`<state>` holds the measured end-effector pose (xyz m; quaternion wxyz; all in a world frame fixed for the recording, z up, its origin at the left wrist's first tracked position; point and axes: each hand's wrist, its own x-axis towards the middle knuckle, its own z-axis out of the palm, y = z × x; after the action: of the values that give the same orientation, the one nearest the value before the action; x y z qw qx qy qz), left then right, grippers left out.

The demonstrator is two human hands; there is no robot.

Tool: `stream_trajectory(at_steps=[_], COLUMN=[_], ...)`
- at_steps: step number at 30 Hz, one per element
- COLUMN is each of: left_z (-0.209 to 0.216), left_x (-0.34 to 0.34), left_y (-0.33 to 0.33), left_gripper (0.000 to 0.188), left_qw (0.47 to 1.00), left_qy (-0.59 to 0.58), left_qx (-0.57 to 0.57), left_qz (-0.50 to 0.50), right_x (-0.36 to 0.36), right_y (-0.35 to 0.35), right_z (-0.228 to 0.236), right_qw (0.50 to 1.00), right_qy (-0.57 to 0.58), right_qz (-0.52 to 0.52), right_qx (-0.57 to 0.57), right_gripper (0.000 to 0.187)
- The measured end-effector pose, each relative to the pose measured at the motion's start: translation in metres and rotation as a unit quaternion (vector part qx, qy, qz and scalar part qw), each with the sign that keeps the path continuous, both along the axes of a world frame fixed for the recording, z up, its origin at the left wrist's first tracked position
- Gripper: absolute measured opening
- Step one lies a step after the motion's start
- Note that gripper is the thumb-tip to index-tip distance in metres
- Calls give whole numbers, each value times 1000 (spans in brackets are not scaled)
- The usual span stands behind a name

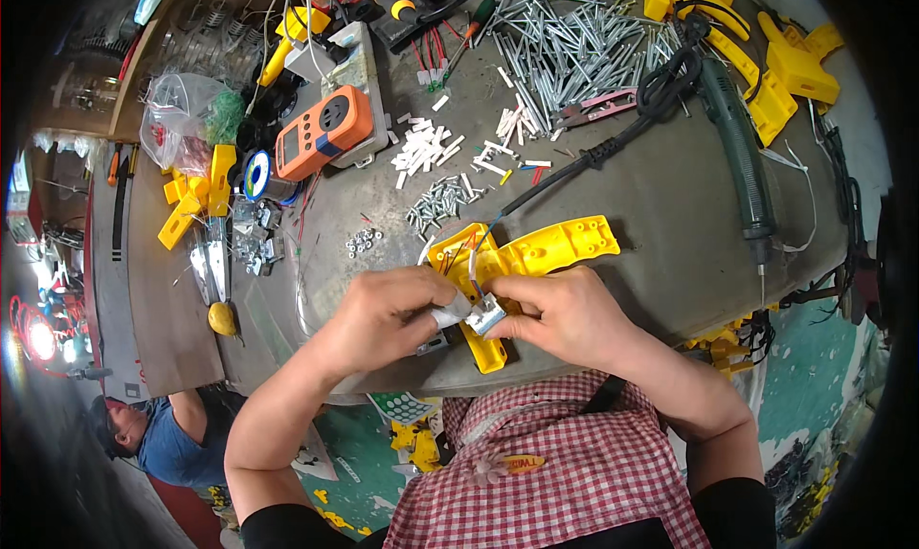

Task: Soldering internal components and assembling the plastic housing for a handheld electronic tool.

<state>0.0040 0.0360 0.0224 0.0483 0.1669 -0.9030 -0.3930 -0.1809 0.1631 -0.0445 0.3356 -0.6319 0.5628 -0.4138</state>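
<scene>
My left hand [397,310] is closed, pinching a soft whitish piece [448,316] whose kind I cannot make out. Facing it, my right hand [560,308] grips a small white-and-blue electrical block [487,316] between thumb and fingers. The whitish piece and the block nearly meet, and I cannot tell whether they touch. Thin wires [473,262] run just above the block. Beneath and behind both hands lies a yellow plastic housing half [565,246], its hollow side up. A black cable [555,183] leads into it from the upper right.
Beyond the hands lie screws [445,201], nuts [363,243], white sleeves [426,149] and long bolts [584,56]. An orange meter [324,131] stands far left, a green electric screwdriver [737,156] hangs at right. A solder spool [258,176] is left. A co-worker [177,439] sits lower left.
</scene>
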Motion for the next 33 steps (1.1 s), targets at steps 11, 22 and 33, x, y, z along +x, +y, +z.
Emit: stream_trajectory(at_steps=[11, 22, 33], left_z=[17, 12, 5], left_x=[-12, -13, -7], left_y=[1, 8, 15], left_gripper=[20, 34, 24], left_qw=[955, 943, 945], left_qy=[-179, -121, -117], left_qx=[189, 270, 216], left_qz=[142, 155, 215], right_x=[0, 1, 0], right_y=[1, 3, 1], right_z=[0, -1, -3], right_qw=[1000, 1000, 1000], right_qy=[16, 8, 0], right_qz=[7, -2, 0], right_qx=[-1, 4, -1], right_gripper=[30, 35, 34])
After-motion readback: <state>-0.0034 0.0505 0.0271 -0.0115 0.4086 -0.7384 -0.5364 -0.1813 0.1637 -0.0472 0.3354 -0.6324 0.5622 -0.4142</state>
